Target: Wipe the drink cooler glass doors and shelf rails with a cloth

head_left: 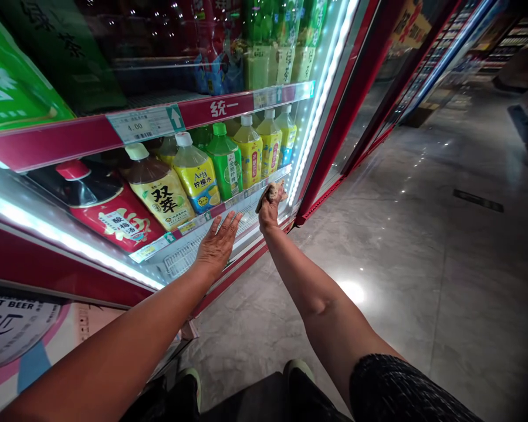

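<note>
My left hand [217, 243] is stretched out with its fingers apart, in front of the lower part of a lit drinks fridge; whether it touches the glass I cannot tell. My right hand [268, 214] is closed on a crumpled, pale, stained cloth [275, 192] at the lower right corner of the glass, beside the bright light strip [319, 111]. Behind the glass, nearest the hands, stand a green bottle [226, 161], a yellow lemon drink bottle [196, 176] and a brown tea bottle [158, 193].
A red bottle [114, 205] stands at the shelf's left, below a price rail [211, 110]. The fridge's red frame [334, 140] runs up on the right, beside a shiny grey floor [405, 258]. A printed beer box [26, 334] sits at lower left. A blurred person [525, 88] is at the far right.
</note>
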`<state>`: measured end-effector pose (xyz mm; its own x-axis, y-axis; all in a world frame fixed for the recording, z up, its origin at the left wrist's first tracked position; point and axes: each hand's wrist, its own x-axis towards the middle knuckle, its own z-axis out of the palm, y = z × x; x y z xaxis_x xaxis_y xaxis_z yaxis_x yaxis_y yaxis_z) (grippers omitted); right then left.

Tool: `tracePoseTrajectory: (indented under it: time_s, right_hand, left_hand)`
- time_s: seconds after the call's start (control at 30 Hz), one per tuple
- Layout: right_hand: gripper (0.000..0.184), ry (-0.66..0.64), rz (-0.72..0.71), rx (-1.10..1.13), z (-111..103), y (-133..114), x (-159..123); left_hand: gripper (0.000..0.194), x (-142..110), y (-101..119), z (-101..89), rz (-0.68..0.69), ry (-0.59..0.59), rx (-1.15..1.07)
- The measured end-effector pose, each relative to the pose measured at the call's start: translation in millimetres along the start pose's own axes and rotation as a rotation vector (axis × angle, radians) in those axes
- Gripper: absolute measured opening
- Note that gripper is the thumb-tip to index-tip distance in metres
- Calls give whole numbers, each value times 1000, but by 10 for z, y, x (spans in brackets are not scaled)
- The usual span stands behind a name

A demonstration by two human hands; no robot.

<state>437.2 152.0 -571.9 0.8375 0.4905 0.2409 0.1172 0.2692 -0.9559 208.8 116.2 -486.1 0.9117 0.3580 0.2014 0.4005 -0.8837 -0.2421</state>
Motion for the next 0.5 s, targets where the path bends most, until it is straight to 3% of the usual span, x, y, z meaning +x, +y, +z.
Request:
tracePoseTrajectory:
  time_s: [0.13,0.3,0.5]
  right_hand:
    - [81,54,-14,-37,53,-50,-71]
    - [84,78,94,-20,83,-115,-146]
    - [86,50,32,-4,189,-122,-381]
  left_hand:
    - [66,-62,-21,-22,-5,4,-18]
    - [67,-105,-12,-64,-14,-18,-8]
    - [71,-198,-49,-105,-14,-35,-5]
